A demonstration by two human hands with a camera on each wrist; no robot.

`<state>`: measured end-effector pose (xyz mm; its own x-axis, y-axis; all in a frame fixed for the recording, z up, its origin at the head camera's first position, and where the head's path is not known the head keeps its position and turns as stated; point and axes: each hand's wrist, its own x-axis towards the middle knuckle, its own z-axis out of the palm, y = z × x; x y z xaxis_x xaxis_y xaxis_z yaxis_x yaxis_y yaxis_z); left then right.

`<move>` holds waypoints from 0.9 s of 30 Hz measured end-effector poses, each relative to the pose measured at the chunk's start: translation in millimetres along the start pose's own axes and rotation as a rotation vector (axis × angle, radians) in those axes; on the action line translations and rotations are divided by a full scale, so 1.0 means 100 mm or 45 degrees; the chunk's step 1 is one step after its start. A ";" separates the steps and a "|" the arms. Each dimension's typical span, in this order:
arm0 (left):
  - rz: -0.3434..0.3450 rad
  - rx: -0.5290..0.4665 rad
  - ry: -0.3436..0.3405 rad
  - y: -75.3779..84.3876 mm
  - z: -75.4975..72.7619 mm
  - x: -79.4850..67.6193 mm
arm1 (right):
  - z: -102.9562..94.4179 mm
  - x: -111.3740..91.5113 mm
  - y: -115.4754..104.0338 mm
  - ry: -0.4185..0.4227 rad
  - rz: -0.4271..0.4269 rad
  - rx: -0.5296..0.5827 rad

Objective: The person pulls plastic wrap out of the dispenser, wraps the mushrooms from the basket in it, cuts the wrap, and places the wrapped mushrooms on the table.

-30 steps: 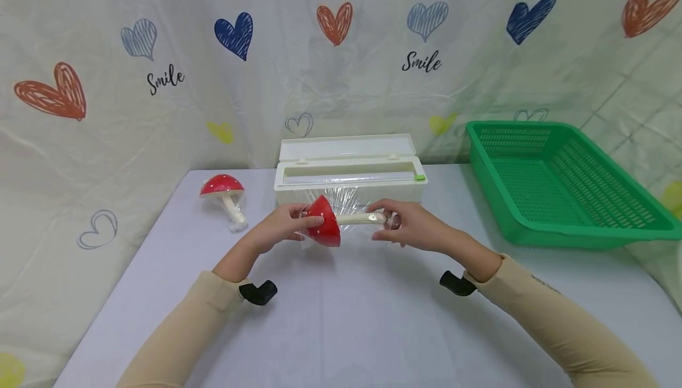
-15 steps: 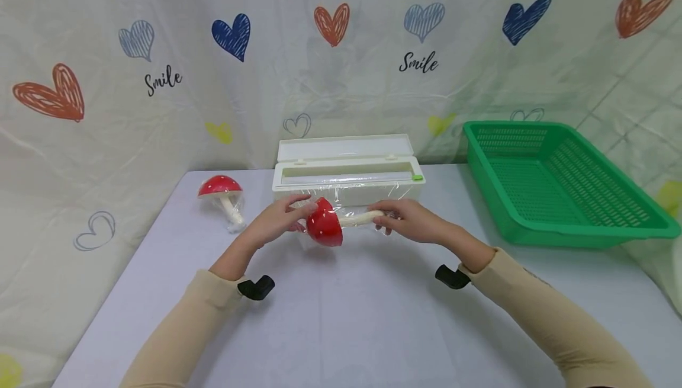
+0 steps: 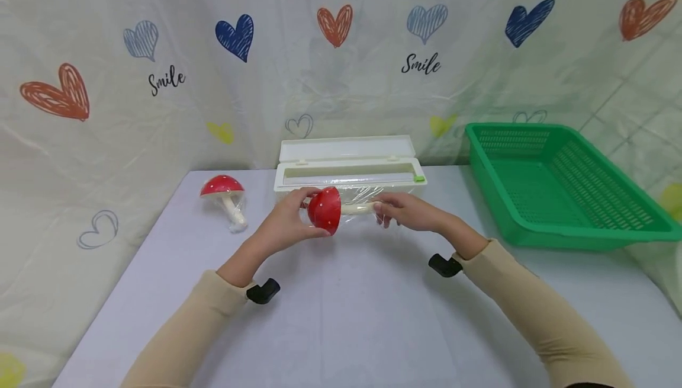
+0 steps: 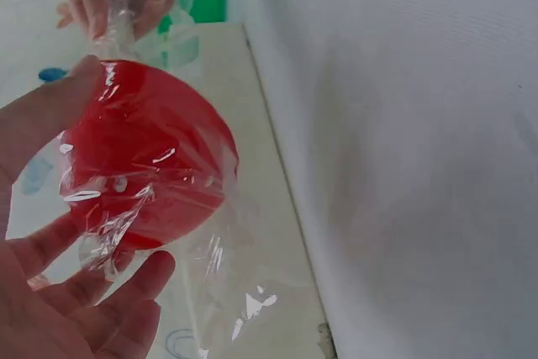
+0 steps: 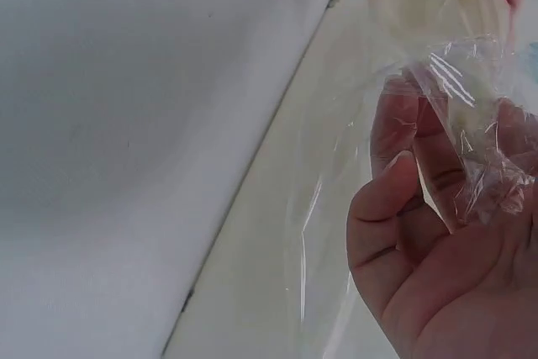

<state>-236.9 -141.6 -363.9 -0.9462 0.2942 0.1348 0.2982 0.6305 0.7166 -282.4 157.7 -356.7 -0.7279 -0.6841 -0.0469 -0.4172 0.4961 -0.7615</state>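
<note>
A red toy mushroom (image 3: pixel 325 210) with white dots lies sideways in the air above the table, clear plastic wrap (image 4: pixel 126 199) loosely around it. My left hand (image 3: pixel 285 225) grips the cap, thumb below and fingers over the top. At the other end, my right hand (image 3: pixel 407 210) pinches the pale stem (image 3: pixel 356 209) near its tip, where film (image 5: pixel 496 178) bunches against the palm in the right wrist view. Just behind the hands stands a white wrap dispenser (image 3: pixel 278 180), lid up, its roll (image 3: pixel 351 179) showing inside. Part of the stem is hidden by the right fingers.
At the back left lies a second red mushroom (image 3: pixel 222 185), wrapped in film. A green plastic basket (image 3: pixel 586 237) stands at the right of the white table (image 3: pixel 373 317). Behind everything hangs a curtain (image 3: pixel 341 92) printed with hearts.
The mushroom has risen slightly and its stem has levelled. My left thumb has moved below the cap, with the fingers above. My right fingers have shifted inward along the stem.
</note>
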 end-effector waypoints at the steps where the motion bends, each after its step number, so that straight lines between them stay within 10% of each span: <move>1: 0.005 0.010 0.000 -0.02 0.03 0.02 | 0.00 0.01 0.01 -0.009 0.002 0.003; 14: 0.075 0.019 -0.016 -0.14 0.03 0.20 | -0.01 0.13 0.09 0.049 0.048 -0.054; 27: 0.046 -0.015 -0.074 -0.16 0.02 0.27 | 0.08 0.15 -0.03 0.253 -0.057 -0.818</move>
<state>-267.3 -142.6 -373.2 -0.9258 0.3581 0.1212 0.3303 0.6103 0.7200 -287.8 141.2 -360.0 -0.7630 -0.6305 0.1422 -0.6454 0.7311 -0.2213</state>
